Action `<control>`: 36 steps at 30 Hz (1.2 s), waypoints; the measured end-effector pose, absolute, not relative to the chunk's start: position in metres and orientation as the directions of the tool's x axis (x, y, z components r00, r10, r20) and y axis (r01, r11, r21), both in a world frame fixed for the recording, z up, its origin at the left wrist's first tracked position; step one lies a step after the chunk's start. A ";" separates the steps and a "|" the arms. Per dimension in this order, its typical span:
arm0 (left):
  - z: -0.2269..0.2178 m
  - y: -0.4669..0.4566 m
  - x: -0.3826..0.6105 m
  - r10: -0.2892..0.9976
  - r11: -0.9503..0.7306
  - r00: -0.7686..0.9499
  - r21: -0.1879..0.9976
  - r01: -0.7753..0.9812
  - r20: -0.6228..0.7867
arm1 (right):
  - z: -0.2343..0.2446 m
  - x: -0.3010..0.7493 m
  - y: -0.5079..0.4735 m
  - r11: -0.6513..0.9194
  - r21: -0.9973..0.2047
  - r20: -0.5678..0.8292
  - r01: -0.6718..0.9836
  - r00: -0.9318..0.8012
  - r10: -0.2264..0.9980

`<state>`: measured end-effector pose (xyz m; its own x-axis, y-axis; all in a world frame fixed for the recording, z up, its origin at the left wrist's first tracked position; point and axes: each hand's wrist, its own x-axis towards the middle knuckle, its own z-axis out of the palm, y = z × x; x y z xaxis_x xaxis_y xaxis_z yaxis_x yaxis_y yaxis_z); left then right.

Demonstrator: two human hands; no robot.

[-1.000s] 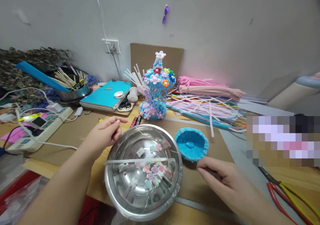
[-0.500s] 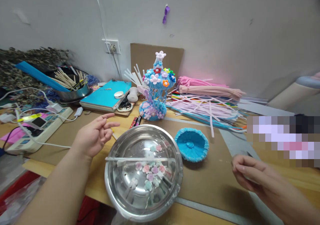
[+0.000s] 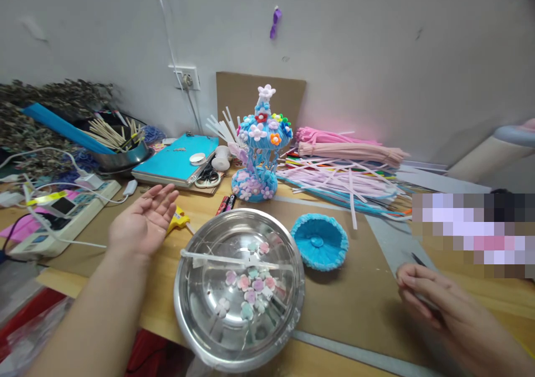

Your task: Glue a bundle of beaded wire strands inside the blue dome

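My left hand (image 3: 144,218) is open, palm up and fingers loosely spread, with nothing in it. Just right of it, partly hidden behind the fingers, lies a yellow tool with a pale tip (image 3: 179,221). A metal bowl (image 3: 184,321) stands between my hands with several pastel flower pieces (image 3: 251,296) inside; a pale translucent strip (image 3: 225,259) spans it. My right hand (image 3: 430,296) is closed, fingertips pinched together; what they hold, if anything, is hidden. A dark pointed tip (image 3: 418,260) shows just behind it. Between the bowl and this hand sits a fuzzy blue cup (image 3: 320,242).
A flower-covered blue pipe-cleaner carousel (image 3: 261,154) stands behind the bowl. Pink and lilac pipe cleaners (image 3: 346,154) are heaped to its right. Blue folders (image 3: 175,156), scissors (image 3: 208,177), a power strip (image 3: 71,221) with cables and a pan of sticks (image 3: 125,153) occupy the left.
My left hand has moved left and down and turned palm up, uncovering the yellow tool. The strip's left end has shifted up on the rim. My right hand has moved slightly right.
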<state>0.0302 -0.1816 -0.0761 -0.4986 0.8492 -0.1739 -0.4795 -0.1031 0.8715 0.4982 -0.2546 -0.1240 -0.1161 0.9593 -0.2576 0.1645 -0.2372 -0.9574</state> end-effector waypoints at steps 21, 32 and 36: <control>0.031 -0.209 0.118 0.935 -0.255 -0.354 0.729 -0.635 0.020 | -0.064 0.344 -0.244 0.337 -0.828 0.047 0.448 -0.544 0.838; 0.043 -0.221 0.135 0.958 -0.150 -0.254 0.521 -0.840 -0.133 | -0.091 0.318 -0.222 0.472 -0.780 0.314 0.410 -0.397 0.863; 0.042 -0.218 0.141 0.977 -0.111 -0.189 0.517 -0.849 -0.101 | -0.071 0.314 -0.238 0.363 -0.930 0.330 0.061 -0.303 0.894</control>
<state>0.1410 -0.2180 0.0425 -0.1893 0.9767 -0.1011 -0.8486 -0.1109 0.5172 0.3138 -0.2383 -0.0710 -0.3029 0.8942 0.3295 0.0610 0.3633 -0.9297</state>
